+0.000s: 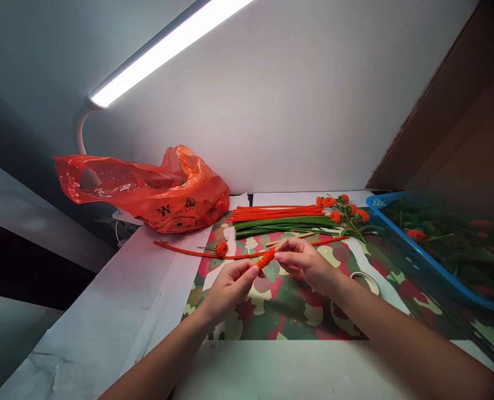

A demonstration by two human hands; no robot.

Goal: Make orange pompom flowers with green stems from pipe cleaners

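Observation:
My left hand pinches the lower left end of an orange pipe-cleaner coil, thumb and forefinger pressed together. My right hand is closed at the coil's upper right end, where a pale wooden stick pokes out. The coil appears wound around this stick, held tilted above the camouflage-patterned mat. Behind the hands lies a long orange pipe cleaner, next to a small orange flower head on thin wire. My right hand's lower fingers are partly hidden.
Orange pipe cleaners and green pipe cleaners lie bundled at the back, beside a finished flower spray. A blue basket stands right, a tape roll near my right forearm. A red plastic bag sits left under a lamp.

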